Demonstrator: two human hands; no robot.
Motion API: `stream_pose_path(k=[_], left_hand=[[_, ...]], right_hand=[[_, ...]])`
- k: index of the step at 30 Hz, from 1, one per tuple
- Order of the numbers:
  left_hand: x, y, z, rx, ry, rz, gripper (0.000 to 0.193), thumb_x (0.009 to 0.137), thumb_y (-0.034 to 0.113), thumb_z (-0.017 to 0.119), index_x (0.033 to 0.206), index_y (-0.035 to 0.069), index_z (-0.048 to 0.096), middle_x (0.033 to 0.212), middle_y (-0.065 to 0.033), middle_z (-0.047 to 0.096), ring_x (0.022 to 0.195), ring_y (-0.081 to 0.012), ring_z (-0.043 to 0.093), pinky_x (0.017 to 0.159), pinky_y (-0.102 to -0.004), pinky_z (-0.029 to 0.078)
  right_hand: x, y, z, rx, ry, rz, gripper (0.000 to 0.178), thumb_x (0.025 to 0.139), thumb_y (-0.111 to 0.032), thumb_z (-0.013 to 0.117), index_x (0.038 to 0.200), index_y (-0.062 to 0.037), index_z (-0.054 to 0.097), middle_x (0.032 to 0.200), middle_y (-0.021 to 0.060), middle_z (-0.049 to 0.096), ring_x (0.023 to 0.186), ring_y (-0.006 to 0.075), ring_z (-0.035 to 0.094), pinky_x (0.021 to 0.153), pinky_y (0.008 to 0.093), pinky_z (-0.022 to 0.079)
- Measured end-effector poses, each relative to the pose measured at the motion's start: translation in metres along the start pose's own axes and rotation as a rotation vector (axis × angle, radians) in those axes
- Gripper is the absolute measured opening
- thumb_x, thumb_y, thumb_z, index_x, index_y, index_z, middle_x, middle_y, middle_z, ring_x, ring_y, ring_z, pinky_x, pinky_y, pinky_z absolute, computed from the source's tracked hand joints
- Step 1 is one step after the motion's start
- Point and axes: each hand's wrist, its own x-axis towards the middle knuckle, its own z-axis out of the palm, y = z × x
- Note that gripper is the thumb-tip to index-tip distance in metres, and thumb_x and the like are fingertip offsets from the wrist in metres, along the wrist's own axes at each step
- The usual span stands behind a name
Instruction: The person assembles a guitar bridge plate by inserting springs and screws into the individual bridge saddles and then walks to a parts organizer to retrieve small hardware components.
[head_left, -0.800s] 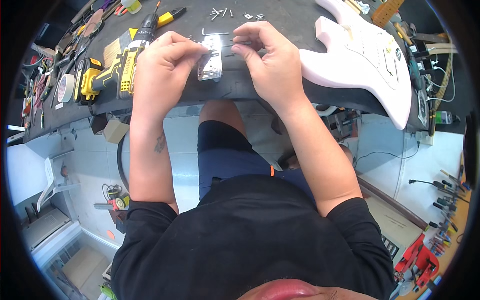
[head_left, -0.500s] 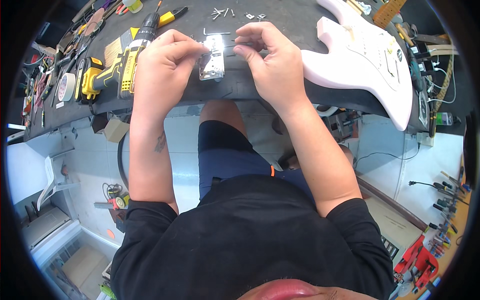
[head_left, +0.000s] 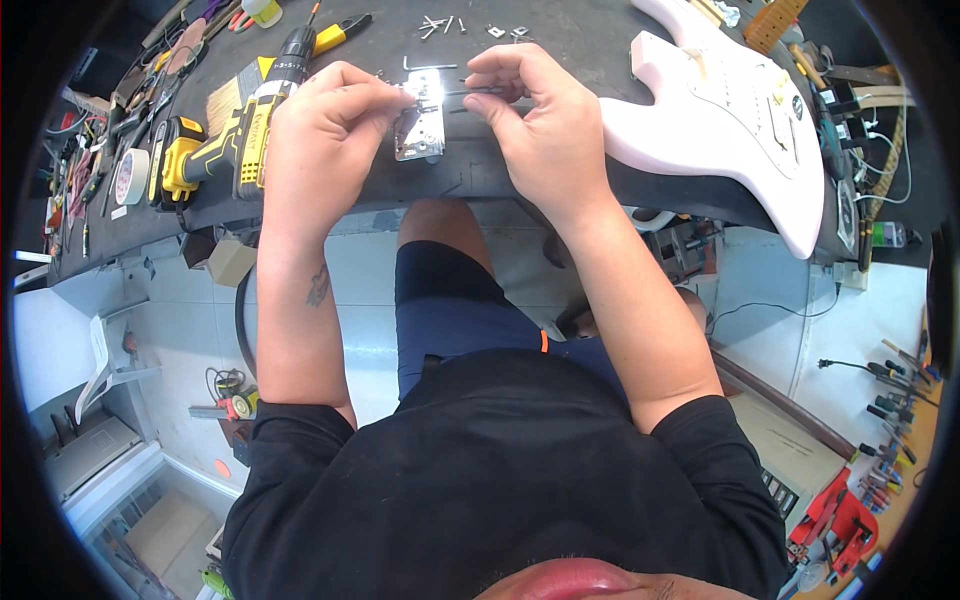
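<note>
A shiny metal guitar bridge [head_left: 420,140] lies on the dark bench in front of me, with glare on its upper part. My left hand [head_left: 325,135] is closed in a pinch at the bridge's left edge; what sits between thumb and finger is hidden. From the other side, my right hand [head_left: 550,125] grips a thin dark rod-like tool [head_left: 458,92] between thumb and fingers. The rod points left and reaches over the bridge; its exact tip is lost in the glare. Just beyond the bridge lies an L-shaped hex key [head_left: 430,67].
A yellow-black cordless drill [head_left: 262,110] and a brush [head_left: 228,102] lie beside my left hand. Several screws [head_left: 440,25] and small metal pieces [head_left: 508,33] are scattered farther back. A pale pink guitar body [head_left: 690,135] rests at right. A tape roll [head_left: 132,175] stands far left.
Both hands keep nearly the same pose at the bridge. The whole bench scene has shifted very slightly left in view.
</note>
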Motion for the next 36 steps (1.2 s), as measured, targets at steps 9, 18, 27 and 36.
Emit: stream_pose_path(k=[9,18,27,36], left_hand=[[0.001,-0.003,-0.001,-0.046,-0.035,-0.028,0.019,0.089,-0.007,0.073,0.103,0.002,0.084,0.092,-0.0076,0.073,0.088,-0.0210,0.073,0.081,-0.0324,0.058],[0.003,-0.006,-0.002,-0.112,-0.044,-0.030,0.019,0.091,-0.009,0.071,0.102,0.000,0.083,0.093,-0.0079,0.074,0.089,-0.0201,0.074,0.082,-0.0315,0.058],[0.002,-0.011,0.000,-0.151,-0.033,-0.058,0.019,0.091,-0.010,0.070,0.101,0.000,0.083,0.094,-0.0077,0.074,0.089,-0.0187,0.074,0.082,-0.0308,0.058],[0.001,-0.008,-0.002,-0.113,-0.023,-0.046,0.020,0.091,-0.010,0.069,0.102,0.000,0.083,0.094,-0.0070,0.073,0.090,-0.0187,0.073,0.082,-0.0310,0.058]], right_hand=[[0.001,-0.002,0.000,-0.015,0.002,-0.011,0.026,0.090,0.006,0.078,0.113,-0.0028,0.072,0.101,0.0130,0.080,0.096,0.0242,0.080,0.083,0.0341,0.063],[0.001,-0.002,-0.001,-0.004,0.017,-0.030,0.026,0.088,0.007,0.079,0.111,-0.0028,0.072,0.101,0.0125,0.079,0.096,0.0234,0.080,0.083,0.0334,0.063],[0.001,-0.002,0.001,0.042,0.034,-0.002,0.028,0.085,0.007,0.082,0.110,-0.0040,0.074,0.098,0.0043,0.079,0.090,0.0138,0.072,0.083,0.0284,0.057],[0.000,-0.005,0.000,-0.002,0.007,0.014,0.024,0.088,0.006,0.080,0.109,-0.0023,0.072,0.100,0.0125,0.081,0.097,0.0230,0.080,0.084,0.0332,0.064]])
